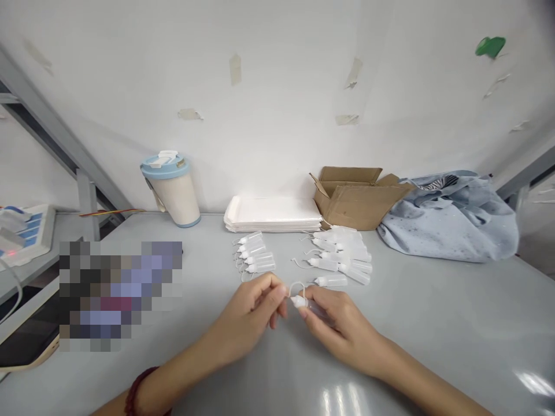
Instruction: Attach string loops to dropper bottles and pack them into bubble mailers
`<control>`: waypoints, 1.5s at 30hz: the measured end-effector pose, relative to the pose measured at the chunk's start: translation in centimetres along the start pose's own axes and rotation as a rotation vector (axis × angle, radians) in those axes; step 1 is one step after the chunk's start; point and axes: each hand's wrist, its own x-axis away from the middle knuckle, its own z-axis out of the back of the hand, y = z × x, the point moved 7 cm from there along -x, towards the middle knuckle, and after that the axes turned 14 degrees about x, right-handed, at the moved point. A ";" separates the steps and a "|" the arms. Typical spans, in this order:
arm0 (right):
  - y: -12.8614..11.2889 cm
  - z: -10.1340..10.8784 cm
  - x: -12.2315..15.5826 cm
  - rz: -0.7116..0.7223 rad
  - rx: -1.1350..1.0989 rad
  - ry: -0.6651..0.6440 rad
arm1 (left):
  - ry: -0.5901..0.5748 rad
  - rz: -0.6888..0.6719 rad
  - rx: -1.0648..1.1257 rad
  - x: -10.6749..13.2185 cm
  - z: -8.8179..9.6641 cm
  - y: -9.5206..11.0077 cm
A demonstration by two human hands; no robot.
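Note:
My right hand [336, 320] is closed around a small clear plastic squeeze bottle [309, 305] with a white tip pointing left. My left hand [251, 312] pinches the bottle's thin tethered cap strap [293, 287], which loops up between both hands. Just beyond the hands, a neat row of several finished-looking bottles [255, 253] lies on the grey table [433, 323]. To the right of that row sits a looser heap of the same bottles [342, 257].
A stack of white trays [273, 214] lies against the wall, beside an open cardboard box [358, 196]. A blue-lidded cup [173, 188] stands at the back left, a light blue cloth bag [451, 216] at the right. A device with a red light [21, 234] rests far left.

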 end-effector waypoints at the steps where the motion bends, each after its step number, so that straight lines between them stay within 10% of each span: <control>1: 0.1 0.2 0.0 -0.003 0.009 0.014 | 0.017 -0.001 0.015 -0.2 0.5 0.1; 26: 1.7 1.0 -0.3 -0.068 0.089 -0.059 | -0.107 0.023 -0.361 -0.3 1.2 1.0; 36: 4.3 4.3 -0.5 -0.035 0.486 0.154 | 0.462 -0.121 -0.576 -1.5 9.9 3.3; 45: 4.8 4.0 -0.6 -0.097 0.648 -0.018 | 0.490 -0.109 -0.707 -2.8 11.1 1.1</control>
